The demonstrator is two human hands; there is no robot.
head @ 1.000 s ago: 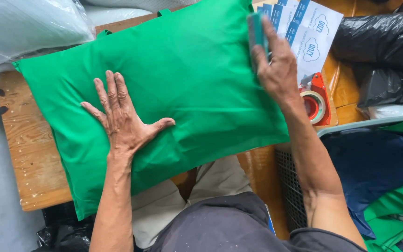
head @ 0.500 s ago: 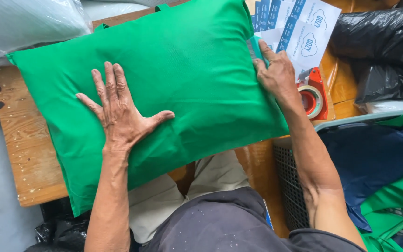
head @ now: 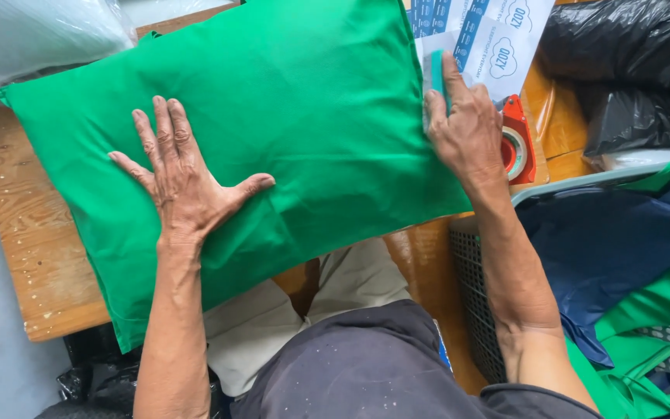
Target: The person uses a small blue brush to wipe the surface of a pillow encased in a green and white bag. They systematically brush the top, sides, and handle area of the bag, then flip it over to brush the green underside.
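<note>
On the wooden table (head: pixel 36 256), the left hand (head: pixel 180 182) lies spread flat on the green bag (head: pixel 304 109).

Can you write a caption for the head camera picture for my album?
Left hand flat on a green bag, right hand at its edge holding a teal tool, beside a red tape dispenser.

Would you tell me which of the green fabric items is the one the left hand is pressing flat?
The large green bag on the wooden table, under the left hand; the other green fabric lies in the basket, untouched.

Bright even daylight, soft shadows — sharp focus, little glare
</note>
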